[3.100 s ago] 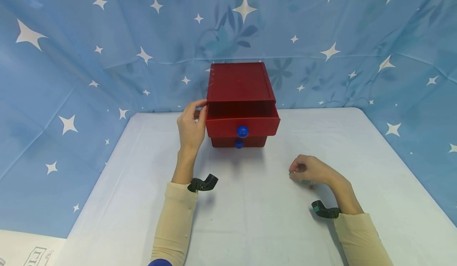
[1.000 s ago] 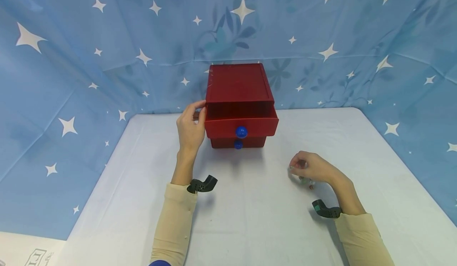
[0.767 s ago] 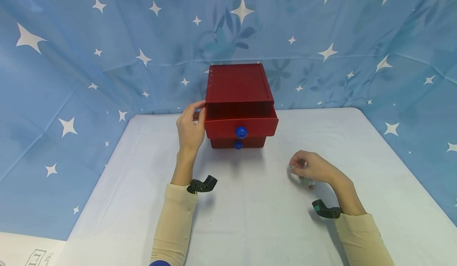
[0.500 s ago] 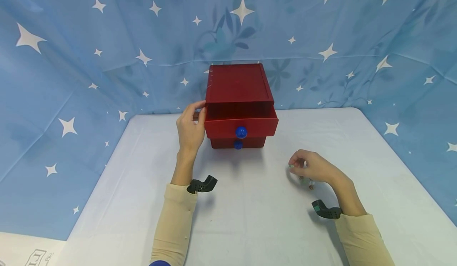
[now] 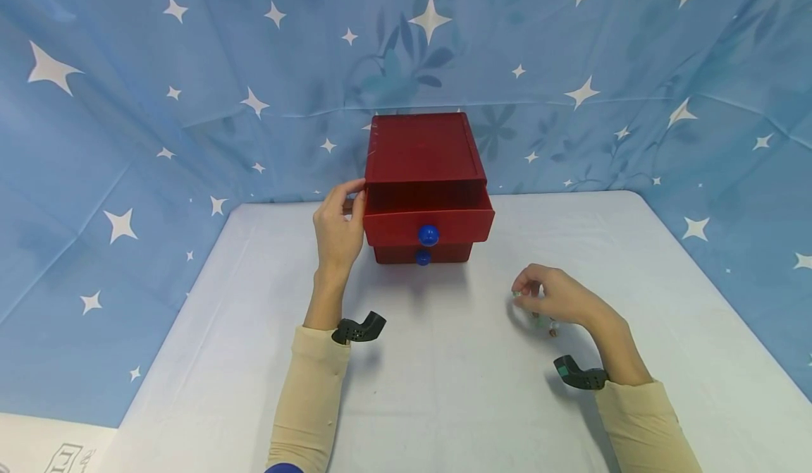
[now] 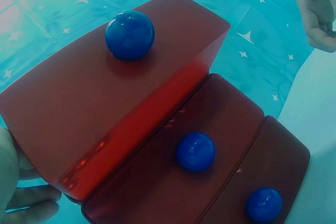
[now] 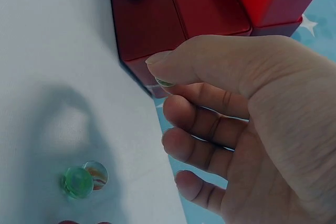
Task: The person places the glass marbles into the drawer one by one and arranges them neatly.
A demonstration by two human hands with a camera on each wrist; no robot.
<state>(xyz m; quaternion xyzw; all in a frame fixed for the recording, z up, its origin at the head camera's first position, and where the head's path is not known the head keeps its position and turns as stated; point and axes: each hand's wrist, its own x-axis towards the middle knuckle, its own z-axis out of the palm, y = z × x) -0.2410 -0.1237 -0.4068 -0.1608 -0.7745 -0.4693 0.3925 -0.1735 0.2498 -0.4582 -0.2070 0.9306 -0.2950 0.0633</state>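
A red cabinet (image 5: 423,149) has blue ball knobs, and its top drawer (image 5: 406,228) is pulled out. My left hand (image 5: 338,233) rests against the left side of the cabinet and drawer, fingertips touching it. In the left wrist view, its fingers (image 6: 34,203) lie slightly bent along that side. To the right, over the table, my right hand (image 5: 555,295) pinches a small glass marble (image 7: 164,83) between thumb and index finger; most of the marble is hidden. Below that hand lie a green marble (image 7: 77,183) and a clear marble with an orange swirl (image 7: 100,174).
The white table (image 5: 444,388) carries the cabinet near its back edge. A blue curtain with stars (image 5: 254,57) hangs behind and at both sides. Two lower drawers (image 6: 178,156) are closed. Something red (image 7: 68,222) at the right wrist view's bottom edge is cut off.
My right hand has risen slightly off the table and shifted a little toward the back, with the marble in its fingertips. My left hand and the pulled-out drawer stay put.
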